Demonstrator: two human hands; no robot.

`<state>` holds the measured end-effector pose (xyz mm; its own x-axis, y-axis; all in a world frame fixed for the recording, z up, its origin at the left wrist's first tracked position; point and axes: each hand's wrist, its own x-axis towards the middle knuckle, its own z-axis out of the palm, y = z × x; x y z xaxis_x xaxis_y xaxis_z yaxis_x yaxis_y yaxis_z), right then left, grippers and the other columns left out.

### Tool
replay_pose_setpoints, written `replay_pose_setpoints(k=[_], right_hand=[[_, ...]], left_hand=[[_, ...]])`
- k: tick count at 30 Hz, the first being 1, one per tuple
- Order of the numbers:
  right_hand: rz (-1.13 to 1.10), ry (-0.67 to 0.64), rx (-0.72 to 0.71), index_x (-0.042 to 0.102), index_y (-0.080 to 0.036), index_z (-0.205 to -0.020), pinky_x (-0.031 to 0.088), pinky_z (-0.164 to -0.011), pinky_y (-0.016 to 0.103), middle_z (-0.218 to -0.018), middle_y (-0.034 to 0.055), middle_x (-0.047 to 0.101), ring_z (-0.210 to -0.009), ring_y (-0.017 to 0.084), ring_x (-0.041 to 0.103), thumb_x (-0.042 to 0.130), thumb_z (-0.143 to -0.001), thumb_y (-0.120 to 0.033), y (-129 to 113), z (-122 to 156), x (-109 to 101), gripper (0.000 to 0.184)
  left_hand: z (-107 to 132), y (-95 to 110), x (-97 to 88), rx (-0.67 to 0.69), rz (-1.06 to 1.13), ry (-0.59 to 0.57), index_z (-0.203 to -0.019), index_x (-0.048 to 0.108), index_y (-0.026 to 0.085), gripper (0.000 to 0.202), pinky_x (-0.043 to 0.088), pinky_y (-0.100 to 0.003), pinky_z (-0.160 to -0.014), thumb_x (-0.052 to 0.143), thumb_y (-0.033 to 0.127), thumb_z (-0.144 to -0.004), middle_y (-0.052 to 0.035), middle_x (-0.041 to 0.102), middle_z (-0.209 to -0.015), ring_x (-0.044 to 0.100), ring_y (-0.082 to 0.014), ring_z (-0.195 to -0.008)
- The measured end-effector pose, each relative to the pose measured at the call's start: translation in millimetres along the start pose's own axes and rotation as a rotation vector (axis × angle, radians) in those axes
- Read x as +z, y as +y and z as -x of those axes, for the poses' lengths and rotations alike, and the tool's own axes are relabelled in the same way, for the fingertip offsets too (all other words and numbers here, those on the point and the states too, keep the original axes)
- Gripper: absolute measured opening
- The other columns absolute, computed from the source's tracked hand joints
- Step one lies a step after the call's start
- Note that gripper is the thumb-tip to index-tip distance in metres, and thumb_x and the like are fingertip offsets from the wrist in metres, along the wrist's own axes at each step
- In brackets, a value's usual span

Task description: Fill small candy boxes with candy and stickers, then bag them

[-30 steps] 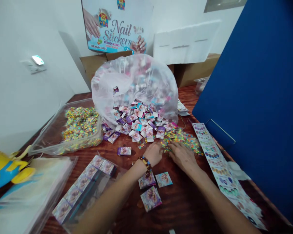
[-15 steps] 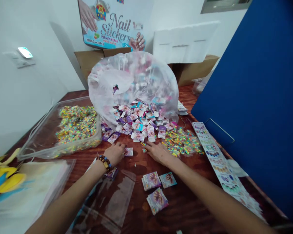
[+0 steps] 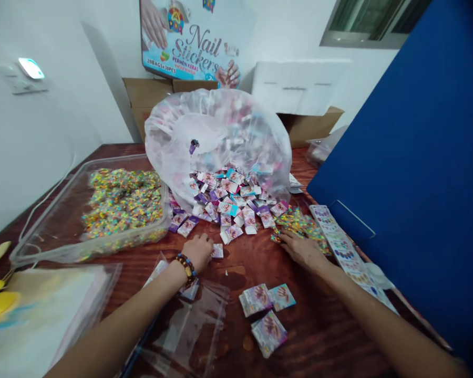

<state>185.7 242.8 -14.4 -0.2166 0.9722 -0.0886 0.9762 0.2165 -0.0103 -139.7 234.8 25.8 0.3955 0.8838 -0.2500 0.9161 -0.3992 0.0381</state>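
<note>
Head view: the left hand (image 3: 199,251) sits in the middle of the frame. Its fingers are curled down and touch a small packet (image 3: 217,251) just to its right. I cannot tell if it grips the packet. The right hand (image 3: 301,249) lies flat, right of the middle, with open fingers on a heap of colourful bits (image 3: 299,223).

Three packets (image 3: 266,310) lie apart, low in the middle, so I think only a few are picked out. Lots seem left: a big pile (image 3: 228,202) spills from the clear bag (image 3: 220,131) above the hands.

A clear tray (image 3: 63,231) on the left holds more bits. Clear sleeves (image 3: 189,320) lie at the bottom. The table (image 3: 319,325) is dark red wood. A blue board (image 3: 418,157) fills the right side. Brown boxes (image 3: 150,97) stand at the back by a white wall.
</note>
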Motion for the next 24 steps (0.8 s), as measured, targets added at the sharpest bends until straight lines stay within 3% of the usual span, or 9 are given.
replay_pose_setpoints(k=[5, 8, 14, 19, 24], right_hand=[[0.107, 0.002, 0.110, 0.058, -0.025, -0.122, 0.049, -0.071, 0.031, -0.127, 0.0112, 0.058, -0.088, 0.021, 0.067, 0.035, -0.094, -0.024, -31.1, -2.5, -20.8, 0.036], [0.091, 0.013, 0.098, 0.064, -0.023, -0.109, 0.046, -0.068, 0.028, -0.115, 0.0101, 0.063, -0.087, 0.021, 0.067, 0.032, -0.096, -0.027, -54.1, -8.6, -38.0, 0.035], [0.009, 0.053, 0.021, 0.064, -0.025, -0.107, 0.045, -0.076, 0.027, -0.111, 0.0077, 0.065, -0.094, 0.020, 0.066, 0.032, -0.097, -0.036, -94.4, -60.2, -68.4, 0.035], [-0.009, 0.068, 0.062, 0.067, -0.018, -0.104, 0.046, -0.078, 0.030, -0.111, 0.0138, 0.068, -0.098, 0.025, 0.066, 0.039, -0.093, -0.023, -115.7, -104.7, -63.0, 0.030], [-0.073, 0.082, 0.167, 0.070, -0.015, -0.098, 0.047, -0.074, 0.032, -0.098, 0.0171, 0.072, -0.093, 0.027, 0.068, 0.040, -0.089, -0.015, -120.8, -121.6, -48.3, 0.031]], left_hand=[[-9.9, 6.4, 1.2, 0.032, 0.000, 0.010, -0.104, 0.061, 0.014, 0.024, 0.051, -0.038, -0.081, 0.056, 0.024, -0.082, -0.0155, 0.061, -0.107, 0.062, -0.0278, -0.097], [-19.6, 12.7, 2.6, 0.061, 0.011, 0.022, -0.107, 0.059, 0.013, 0.028, 0.051, -0.039, -0.081, 0.057, 0.024, -0.081, -0.0158, 0.062, -0.108, 0.062, -0.0285, -0.098], [-30.4, 28.9, -0.3, 0.103, 0.049, 0.045, -0.115, 0.054, 0.015, 0.034, 0.051, -0.038, -0.079, 0.054, 0.024, -0.083, -0.0150, 0.060, -0.114, 0.061, -0.0293, -0.102], [-21.1, 23.5, -3.4, 0.109, 0.093, 0.043, -0.111, 0.055, 0.019, 0.029, 0.051, -0.035, -0.077, 0.054, 0.027, -0.084, -0.0112, 0.061, -0.113, 0.061, -0.0271, -0.101], [-6.2, 11.6, 0.4, 0.093, 0.117, 0.054, -0.108, 0.057, 0.019, 0.029, 0.051, -0.037, -0.078, 0.059, 0.026, -0.081, -0.0097, 0.062, -0.108, 0.062, -0.0277, -0.099]])
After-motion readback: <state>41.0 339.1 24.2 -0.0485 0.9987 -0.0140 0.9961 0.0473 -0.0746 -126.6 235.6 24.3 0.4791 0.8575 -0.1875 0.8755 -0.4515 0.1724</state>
